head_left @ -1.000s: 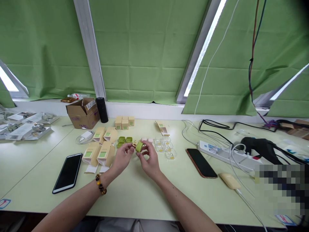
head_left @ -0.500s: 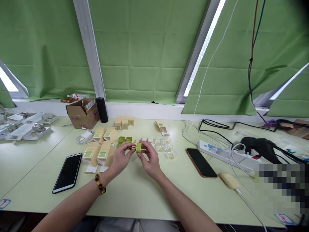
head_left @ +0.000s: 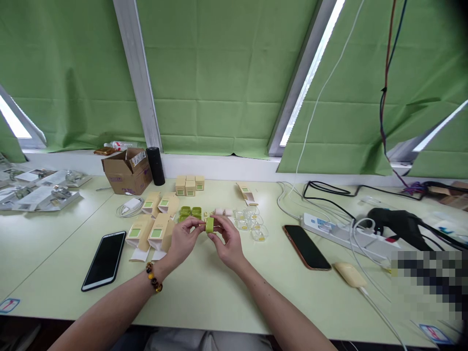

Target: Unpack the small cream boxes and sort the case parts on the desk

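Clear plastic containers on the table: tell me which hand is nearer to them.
Right. The right hand is just left of the clear containers; the left hand is farther left, beyond the small green piece.

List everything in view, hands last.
Small blocky case: one, green, centre
Square trays: several, green, behind case
Short cylinders: two, pale pink, centre
Plastic cups: several, clear, right centre
Small cardboard boxes: several, tan, back
Larger cartons: four, tan, left centre
Flattened carton: one, tan, back
Slim phones: two, black, either side
Open cardboard box: one, brown, left
Upright cylinder: one, black, back
Cables: several, white or black, around
Power strip: one, white, right
Bulky object: one, black, right
Rounded slab: one, cream, right
Glassy items: several, clear, left
Fabric blinds: several, green, background
Table: one, pale, beneath
Beaded bracelet: one, dark and yellow, left wrist
Left hand: one, at case
Right hand: one, holding case
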